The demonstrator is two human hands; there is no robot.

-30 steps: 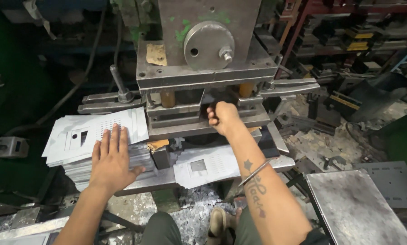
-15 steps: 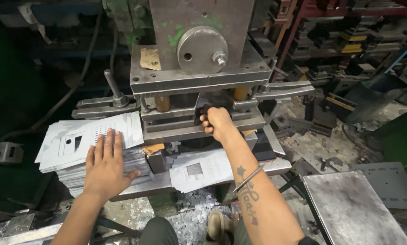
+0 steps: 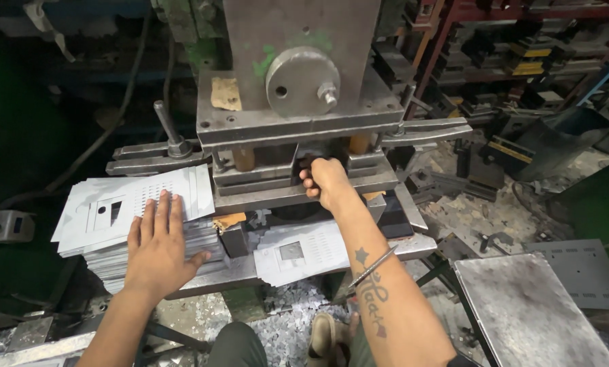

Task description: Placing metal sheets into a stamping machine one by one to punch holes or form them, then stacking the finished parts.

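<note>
Left hand is lying flat, fingers spread and released, palm down on top of the stack of punched metal sheets; it is gripping nothing, just pressing on the top sheet. The stack is sitting on the left part of the press table, left of the die, with sheet edges fanning out a bit toward the lower left. The top sheet is showing a rectangular cutout and a field of small holes.

Right hand is reaching into the gap of the press machine, between the upper block and the lower die plate. Its fingers are curled, clenched around something dark at the die; what exactly it is grasping cannot be told, as the hand is covering it. The right forearm is carrying a thin metal bangle and a tattoo.

One single punched sheet is lying in front of the die, just below the right wrist, hanging partly over the table's front edge. It is showing a small square cutout in the middle.

A round grey disc with a bolt is sitting on the press front above the right hand. A lever with a rod handle is standing up left of the press. A grey metal plate is lying at lower right, well apart from both hands. Metal scrap is littering the floor around. A sandalled foot is showing at bottom center.
</note>
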